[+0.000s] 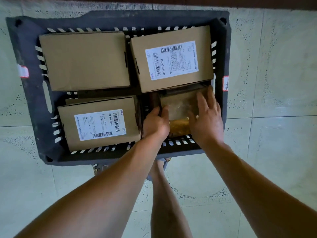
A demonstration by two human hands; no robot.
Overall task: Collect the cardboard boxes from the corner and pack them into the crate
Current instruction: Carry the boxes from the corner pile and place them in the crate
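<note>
A black slatted plastic crate (30, 54) stands on the floor below me. Inside lie a plain cardboard box (84, 60) at the far left, a labelled box (171, 57) at the far right and another labelled box (101, 122) at the near left. In the near right corner a smaller taped box (180, 107) sits low, partly under the far right box. My left hand (155, 122) grips its left edge, and my right hand (206, 117) lies flat on its right side with fingers spread.
Pale tiled floor (274, 83) surrounds the crate. A dark wall base (171, 1) runs along the top. My leg and sandalled foot (161, 169) stand just before the crate's near rim. Red-and-white stickers (225, 83) mark the crate's side rims.
</note>
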